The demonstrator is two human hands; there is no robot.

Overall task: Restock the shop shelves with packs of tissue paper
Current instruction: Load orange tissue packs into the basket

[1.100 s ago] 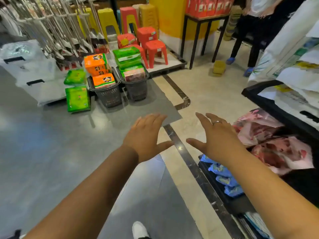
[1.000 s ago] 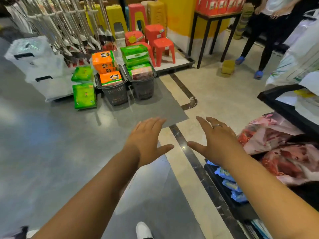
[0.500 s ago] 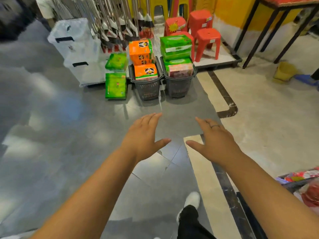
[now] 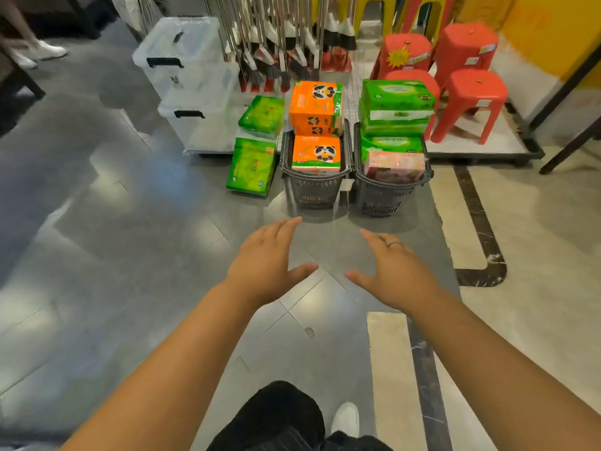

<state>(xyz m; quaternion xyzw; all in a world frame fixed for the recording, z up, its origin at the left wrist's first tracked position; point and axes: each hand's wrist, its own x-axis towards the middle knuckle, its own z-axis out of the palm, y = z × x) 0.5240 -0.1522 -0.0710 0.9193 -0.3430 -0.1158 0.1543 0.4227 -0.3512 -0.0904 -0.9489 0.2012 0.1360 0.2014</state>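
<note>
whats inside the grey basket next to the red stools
A pink tissue pack sits at the front of the basket, with green tissue packs stacked behind it, rising well above the rim. Anything lower down is hidden by those packs and the basket wall.

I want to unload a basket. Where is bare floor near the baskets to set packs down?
Bare grey floor lies between left hand, right hand and both baskets, also left of the green packs. Behind the baskets it is crowded: brooms, clear bins, red stools.

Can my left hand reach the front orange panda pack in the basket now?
Likely yes, after a step forward: the left hand is open and empty, and the front orange pack lies uncovered, bare floor between.
</note>
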